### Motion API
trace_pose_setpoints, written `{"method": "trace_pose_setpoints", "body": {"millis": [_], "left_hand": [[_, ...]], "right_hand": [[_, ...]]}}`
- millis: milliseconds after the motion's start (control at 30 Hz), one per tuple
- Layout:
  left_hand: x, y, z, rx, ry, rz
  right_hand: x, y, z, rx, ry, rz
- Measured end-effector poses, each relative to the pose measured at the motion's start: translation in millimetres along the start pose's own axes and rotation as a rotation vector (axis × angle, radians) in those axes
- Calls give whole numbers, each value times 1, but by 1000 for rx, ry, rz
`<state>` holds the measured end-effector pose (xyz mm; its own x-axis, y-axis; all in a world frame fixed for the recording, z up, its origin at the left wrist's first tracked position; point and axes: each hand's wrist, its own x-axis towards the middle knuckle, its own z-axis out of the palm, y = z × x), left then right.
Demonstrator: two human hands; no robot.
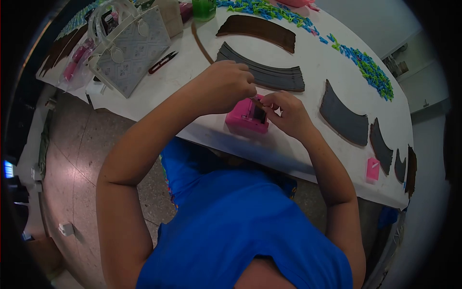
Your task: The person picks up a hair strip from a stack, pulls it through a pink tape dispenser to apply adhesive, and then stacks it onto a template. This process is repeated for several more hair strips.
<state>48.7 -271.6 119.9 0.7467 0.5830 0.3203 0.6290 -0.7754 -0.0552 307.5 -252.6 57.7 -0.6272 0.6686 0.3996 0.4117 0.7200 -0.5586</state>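
Observation:
A pink box-shaped device (239,119) with a dark opening stands at the table's near edge. Over its upper left side is my left hand (231,84), its fingers curled together at a thin brown strip. My right hand (287,113) pinches at the same brown piece (258,103) above the opening. Just beyond the hands lies a curved stack of dark strips (274,77). A long brown strip (202,44) runs from the back toward my left hand; its near end is hidden behind that hand.
Brown strips (257,30) lie farther back on the white table (192,118). Red-handled snips (162,62) and a handbag (130,53) are at left. Blue and green clips (368,70) line the far edge. Dark curved sheets (341,115) and a small pink box (372,169) are at right.

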Motion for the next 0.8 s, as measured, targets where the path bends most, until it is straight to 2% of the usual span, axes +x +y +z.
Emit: {"method": "trace_pose_setpoints", "body": {"millis": [333, 800], "left_hand": [[-15, 8, 61, -181, 168, -14], [-17, 7, 63, -233, 184, -12]], "right_hand": [[-17, 10, -22, -137, -98, -95], [-21, 10, -19, -119, -60, -73]]}}
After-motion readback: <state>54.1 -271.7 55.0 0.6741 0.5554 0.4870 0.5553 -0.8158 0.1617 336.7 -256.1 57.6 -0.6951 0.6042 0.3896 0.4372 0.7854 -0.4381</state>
